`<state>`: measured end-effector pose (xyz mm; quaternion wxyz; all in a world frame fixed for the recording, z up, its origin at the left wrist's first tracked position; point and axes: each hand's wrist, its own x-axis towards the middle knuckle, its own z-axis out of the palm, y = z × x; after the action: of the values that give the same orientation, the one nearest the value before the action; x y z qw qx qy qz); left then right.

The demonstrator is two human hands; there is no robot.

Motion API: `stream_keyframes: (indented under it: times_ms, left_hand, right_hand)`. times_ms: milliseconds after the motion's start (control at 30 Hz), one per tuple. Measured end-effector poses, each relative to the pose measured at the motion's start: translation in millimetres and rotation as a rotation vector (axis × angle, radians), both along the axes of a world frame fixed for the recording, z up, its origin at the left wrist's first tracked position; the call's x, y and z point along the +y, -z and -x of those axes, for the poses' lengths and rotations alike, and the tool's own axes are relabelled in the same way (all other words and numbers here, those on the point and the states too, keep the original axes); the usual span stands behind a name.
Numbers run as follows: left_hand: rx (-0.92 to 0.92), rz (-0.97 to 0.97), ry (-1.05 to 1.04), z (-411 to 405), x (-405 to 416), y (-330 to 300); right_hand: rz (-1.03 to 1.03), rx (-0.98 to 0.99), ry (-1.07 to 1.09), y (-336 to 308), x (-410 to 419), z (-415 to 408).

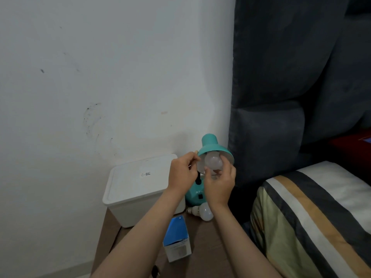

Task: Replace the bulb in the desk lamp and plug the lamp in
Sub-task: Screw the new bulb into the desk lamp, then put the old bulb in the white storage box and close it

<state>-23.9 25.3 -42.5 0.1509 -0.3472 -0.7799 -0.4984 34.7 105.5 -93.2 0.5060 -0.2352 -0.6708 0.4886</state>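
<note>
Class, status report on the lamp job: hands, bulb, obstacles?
Left hand grips shade. Right hand grips bulb in shade. Second bulb on table. Nothing blocking.

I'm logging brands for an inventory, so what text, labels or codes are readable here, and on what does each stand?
"ATI": white letters on the teal lamp base, the rest hidden behind the right hand.
Sticker on the white box lid: a printed code, too small to read.
Blue bulb carton: print too blurred to read.
Loose bulb: markings unreadable.
</note>
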Motion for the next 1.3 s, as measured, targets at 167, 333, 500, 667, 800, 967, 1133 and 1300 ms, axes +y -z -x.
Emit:
stream_keyframes:
  times_ms: [167,333,500,667,800,967,1133,1300]
  left_hand:
    - [-0.006,0.002,0.006,-1.1,0.2,-2.5]
    - [-0.008,0.003,-0.002,-1.4,0.3,-3.2]
    - [0.002,0.008,0.003,-3.5,0.4,-4.8]
    - [-0.045,0.051,0.042,-4.3,-5.5,-8.5]
    - [-0.06,0.184,0.12,-15.4,-15.5,-20.8]
    - [-0.083,0.148,0.029,-18.8,-54.0,-19.9]
    - [-0.157,0.171,-0.216,-7.5,-110.5,8.2]
    - [-0.212,0.22,-0.458,11.2,-165.0,29.8]
  right_hand:
    - [0.025,-0.005,-0.014,-4.4,2.4,-1.0]
    - [0.006,-0.028,0.006,-5.7,4.4,-2.7]
    - [0.009,-0.028,-0.004,-4.5,5.5,-2.9]
    - [0.006,-0.084,-0.056,-11.7,7.0,-7.9]
    - [-0.055,-0.097,-0.027,-12.0,4.3,-16.2]
    - [-0.331,0.025,-0.006,-8.5,-17.3,-24.6]
    - [-0.446,-0.097,-0.247,1.9,-41.8,-11.9]
    - [-0.357,-0.423,-0.508,6.7,-51.8,21.8]
